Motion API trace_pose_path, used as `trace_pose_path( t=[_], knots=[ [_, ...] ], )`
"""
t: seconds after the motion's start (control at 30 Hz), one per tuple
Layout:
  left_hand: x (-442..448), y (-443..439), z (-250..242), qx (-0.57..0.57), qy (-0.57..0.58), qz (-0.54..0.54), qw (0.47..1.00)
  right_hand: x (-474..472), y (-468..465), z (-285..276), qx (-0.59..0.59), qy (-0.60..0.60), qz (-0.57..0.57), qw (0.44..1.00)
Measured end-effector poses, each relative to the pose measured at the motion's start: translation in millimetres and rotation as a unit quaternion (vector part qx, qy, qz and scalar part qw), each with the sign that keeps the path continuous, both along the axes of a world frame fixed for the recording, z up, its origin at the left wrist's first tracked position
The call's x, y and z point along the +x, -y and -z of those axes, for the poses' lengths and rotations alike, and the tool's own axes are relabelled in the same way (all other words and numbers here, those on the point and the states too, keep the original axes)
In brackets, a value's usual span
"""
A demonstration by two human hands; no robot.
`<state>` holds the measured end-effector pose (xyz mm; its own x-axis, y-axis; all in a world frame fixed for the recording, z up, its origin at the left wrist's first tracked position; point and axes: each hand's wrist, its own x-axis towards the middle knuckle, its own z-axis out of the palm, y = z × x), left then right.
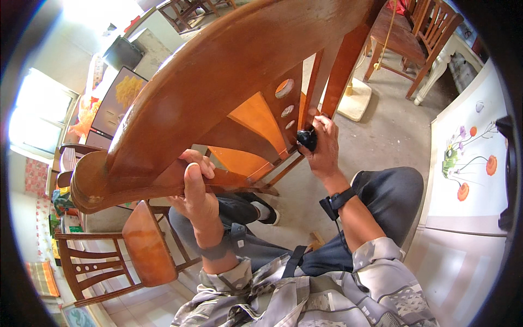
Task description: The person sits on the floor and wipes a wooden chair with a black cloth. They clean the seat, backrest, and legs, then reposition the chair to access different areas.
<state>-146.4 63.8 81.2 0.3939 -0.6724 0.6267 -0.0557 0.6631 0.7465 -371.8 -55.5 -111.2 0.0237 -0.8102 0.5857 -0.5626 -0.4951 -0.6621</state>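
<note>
A wooden chair with a slatted, pierced back is tilted up before me, its broad curved top rail (229,69) spanning the upper middle of the view. My left hand (198,188) grips the chair's frame near the rounded end of that rail, thumb on the near side. Lower on the back, my right hand (325,147) holds a small black wad (307,139), perhaps cloth, against the foot of a slat beside the panel with round holes (284,104). The orange-brown seat (257,118) shows through the gaps. Part of my left fingers is hidden by the frame.
Another wooden chair (149,245) stands at the lower left. More chairs (398,45) and a white table leg (433,81) are at the upper right, near a pale stand base (354,100). A white cabinet with a flower picture (466,163) stands close on the right.
</note>
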Motion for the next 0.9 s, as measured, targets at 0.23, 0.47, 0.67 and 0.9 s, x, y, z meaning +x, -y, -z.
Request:
trace_pose_path(
  t=[0.23, 0.47, 0.67, 0.9],
  knots=[
    [0, -1, 4, 0.016, -0.008, -0.024, 1.000, 14, -28, -23, 0.187, 0.319, 0.006, 0.929],
    [-1, -1, 0, 0.020, 0.004, -0.030, 0.999, 8, -39, -130, 0.105, 0.523, -0.092, 0.841],
    [-3, 0, -2, 0.001, -0.003, -0.026, 1.000, 3, 4, -146, -0.047, 0.390, -0.158, 0.906],
    [-1, 0, 2, 0.013, -0.013, -0.021, 1.000, 32, 2, -52, -0.092, 0.242, -0.030, 0.965]
  ],
)
